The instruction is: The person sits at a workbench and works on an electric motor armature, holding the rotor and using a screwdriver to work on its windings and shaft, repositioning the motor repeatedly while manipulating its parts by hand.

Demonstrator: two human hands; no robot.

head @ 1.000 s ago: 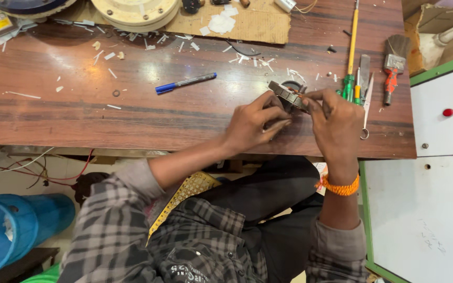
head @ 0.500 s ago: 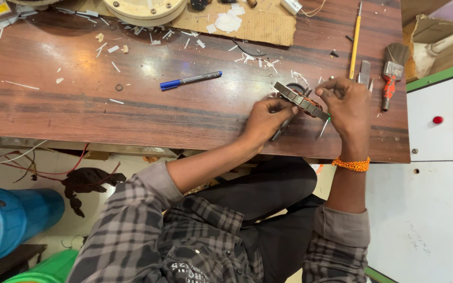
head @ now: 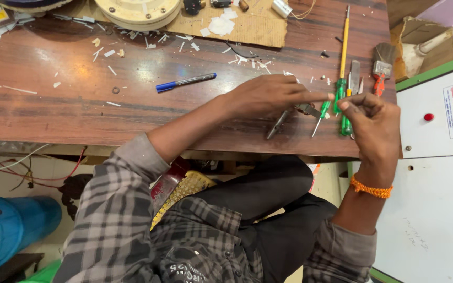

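Note:
My left hand (head: 268, 97) lies flat over the front edge of the wooden workbench (head: 79, 105), index finger stretched to the right. Under its fingers it grips dark metal pliers (head: 285, 120), whose handles slant down to the left. My right hand (head: 374, 123), with an orange band on the wrist, hovers just right of it, fingertips curled and pinched together. Whether they hold anything is hidden. A small green-handled screwdriver (head: 321, 112) lies between the hands. A second green handle (head: 346, 126) lies against my right thumb.
A long yellow-shafted screwdriver (head: 344, 47), a brush (head: 383, 65) and a blue pen (head: 184, 82) lie on the bench among white scraps. A round cream part (head: 140, 13) and cardboard (head: 247, 26) sit at the back. A white control box (head: 436, 120) stands right, a blue tub (head: 6, 230) lower left.
Both hands were together on a small metal piece. They have parted: my left hand now stretches flat over the pliers and my right hand has drawn back to the right.

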